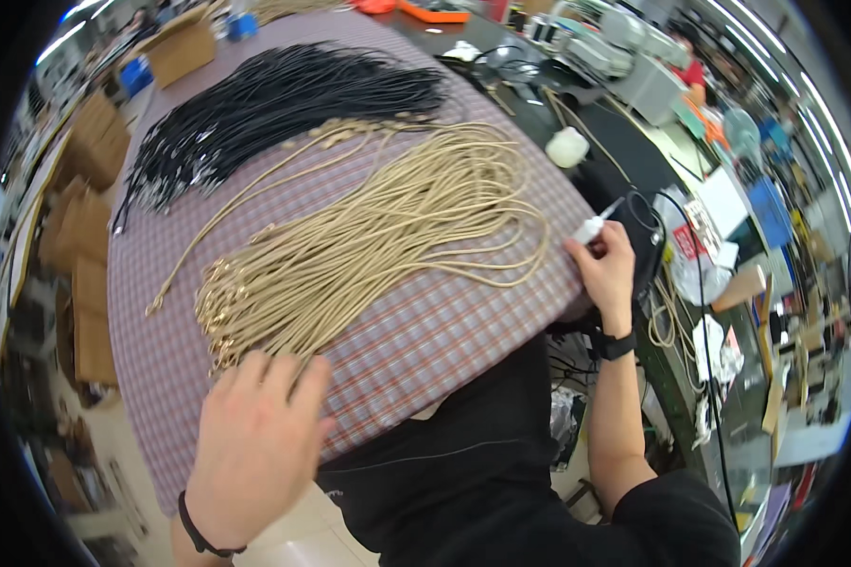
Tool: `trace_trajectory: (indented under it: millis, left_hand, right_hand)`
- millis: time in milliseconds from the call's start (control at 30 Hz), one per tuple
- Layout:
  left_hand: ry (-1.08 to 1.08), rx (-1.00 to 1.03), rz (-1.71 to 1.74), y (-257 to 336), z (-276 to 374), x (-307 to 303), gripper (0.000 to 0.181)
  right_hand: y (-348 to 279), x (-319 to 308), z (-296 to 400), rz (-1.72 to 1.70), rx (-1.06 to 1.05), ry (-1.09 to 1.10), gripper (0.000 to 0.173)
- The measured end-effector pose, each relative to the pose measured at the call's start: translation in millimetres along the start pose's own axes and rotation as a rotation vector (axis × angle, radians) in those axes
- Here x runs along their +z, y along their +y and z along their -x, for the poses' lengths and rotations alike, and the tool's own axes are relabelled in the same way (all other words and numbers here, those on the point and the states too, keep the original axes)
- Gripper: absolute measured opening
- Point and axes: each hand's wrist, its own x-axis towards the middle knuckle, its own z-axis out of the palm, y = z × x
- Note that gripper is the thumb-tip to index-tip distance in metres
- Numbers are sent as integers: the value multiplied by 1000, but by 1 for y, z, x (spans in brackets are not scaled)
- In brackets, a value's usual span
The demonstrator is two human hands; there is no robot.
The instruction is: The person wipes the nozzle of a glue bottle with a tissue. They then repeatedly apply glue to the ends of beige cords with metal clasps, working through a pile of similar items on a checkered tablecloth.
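A large bundle of beige cords [390, 220] with metal clasps at its left end lies looped on the checked tablecloth [425, 326]. My left hand [262, 432] reaches over the near edge of the bundle by the clasps, fingers slightly spread; its fingertips touch or hover at the cords, which I cannot tell apart. At the table's right edge my right hand [606, 259] holds a small white bottle with a thin nozzle [590, 229] between thumb and fingers. Behind the beige cords lies a bundle of black cords [276, 106] with metal ends.
Cardboard boxes stand at the far left [177, 49] and on the floor [96, 319]. To the right are a dark bench with a white lump [567, 147], loose cords, a clear plastic bag [695, 276] and a machine [638, 64]. A person [691, 74] is in the background.
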Motion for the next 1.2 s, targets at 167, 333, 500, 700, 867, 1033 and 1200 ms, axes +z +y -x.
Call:
trace_trajectory:
  millis: [167,333,500,700,867,1033,1200]
  left_hand:
    - [-161,-156,-36,-28,-20,35,35]
    - [48,-125,92,-65,-28,48,29]
    - [184,-236,290,-60,-18,18,27]
    - [12,-157,436,-49,-28,-16,19]
    - [-186,-247,117,-58,8,45,31]
    - [-10,-359,281,-60,28,36,50]
    - [75,-312,158,-53,42,53,48]
  right_hand:
    - [0,-8,0,-65,19,1,31]
    - [-8,-5,1,-138,-42,21,25]
    - [-49,-23,-7,-511,81,-183,21]
    - [-132,-13,-34,-610,-116,-421,31]
    - [-162,17,-17,-742,-125,-714,30]
    - [-158,60,-20,-735,-139,-979,35]
    - [-167,85,-44,-699,-28,-1250,48]
